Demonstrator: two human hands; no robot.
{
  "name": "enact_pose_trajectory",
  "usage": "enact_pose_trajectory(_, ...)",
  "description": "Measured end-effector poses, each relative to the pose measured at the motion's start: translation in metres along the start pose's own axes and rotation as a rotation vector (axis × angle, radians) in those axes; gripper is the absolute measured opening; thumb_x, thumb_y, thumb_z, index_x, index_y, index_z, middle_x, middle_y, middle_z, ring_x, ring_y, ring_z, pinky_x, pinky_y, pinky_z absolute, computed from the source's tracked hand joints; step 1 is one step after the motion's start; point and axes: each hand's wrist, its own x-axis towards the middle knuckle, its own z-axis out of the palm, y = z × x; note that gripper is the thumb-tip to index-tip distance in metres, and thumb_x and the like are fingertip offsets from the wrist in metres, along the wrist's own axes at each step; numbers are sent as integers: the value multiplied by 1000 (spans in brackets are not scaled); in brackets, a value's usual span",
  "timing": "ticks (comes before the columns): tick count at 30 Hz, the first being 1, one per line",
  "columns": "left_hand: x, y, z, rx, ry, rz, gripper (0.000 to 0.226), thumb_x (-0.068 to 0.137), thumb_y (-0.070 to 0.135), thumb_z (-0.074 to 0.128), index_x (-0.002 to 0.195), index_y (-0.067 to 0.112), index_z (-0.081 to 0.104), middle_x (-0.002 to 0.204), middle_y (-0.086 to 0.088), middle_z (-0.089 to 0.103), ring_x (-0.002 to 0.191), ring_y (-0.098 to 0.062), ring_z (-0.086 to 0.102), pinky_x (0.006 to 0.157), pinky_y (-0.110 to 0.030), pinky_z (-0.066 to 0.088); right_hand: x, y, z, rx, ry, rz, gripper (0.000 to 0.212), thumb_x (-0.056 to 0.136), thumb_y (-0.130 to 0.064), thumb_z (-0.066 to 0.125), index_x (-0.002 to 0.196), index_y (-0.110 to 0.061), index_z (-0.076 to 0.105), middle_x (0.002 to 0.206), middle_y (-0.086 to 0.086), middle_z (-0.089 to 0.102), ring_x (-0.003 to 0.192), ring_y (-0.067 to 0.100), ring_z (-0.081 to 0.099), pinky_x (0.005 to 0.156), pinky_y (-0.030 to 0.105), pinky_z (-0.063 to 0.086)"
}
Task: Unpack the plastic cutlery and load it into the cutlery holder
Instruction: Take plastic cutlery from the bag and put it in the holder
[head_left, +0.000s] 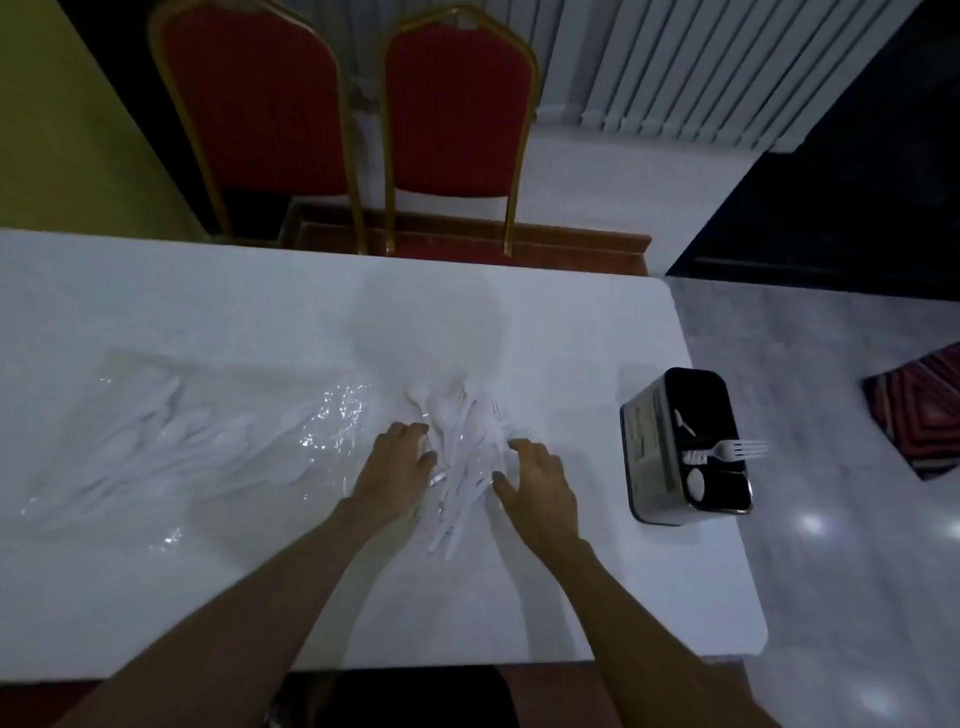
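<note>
A loose pile of white plastic cutlery (462, 457) lies on the white table (208, 312) in front of me. My left hand (395, 467) rests on the pile's left side and my right hand (540, 483) on its right side, fingers spread, neither clearly holding anything. A clear plastic bag (171, 441) with more white cutlery lies flat to the left. The cutlery holder (685, 447), black inside with a metal wall, stands near the table's right edge; a fork (737, 448), a spoon and another piece stick out of it.
Two red chairs with gold frames (457, 130) stand behind the table's far edge. The table's right edge runs just past the holder, with grey floor beyond. A patterned mat (924, 410) lies on the floor at far right.
</note>
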Motion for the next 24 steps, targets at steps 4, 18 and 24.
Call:
enact_pose_trajectory(4,18,7,18,-171,129,-172,49,86,32,65,124,5,49,117,-15,55,108,-31,55,93,-40,46,7,-1,20,28,-27,148,84,78,-68,59,142,-22,30,141,-2,38,126,21,41,92,36,47)
enact_pose_trajectory(18,35,-7,26,-434,195,-300,29,75,6,75,99,12,60,91,-9,68,73,-24,65,72,-42,58,53,14,27,148,-129,33,57,93,-35,57,145,-33,34,153,-6,24,133,21,26,98,39,41)
enact_pose_trajectory(24,25,-17,23,-324,191,-309,14,75,11,72,84,18,65,75,3,68,77,-16,66,81,-29,52,57,44,12,90,-24,11,35,97,-22,54,132,-19,56,149,3,38,129,25,34,97,37,42)
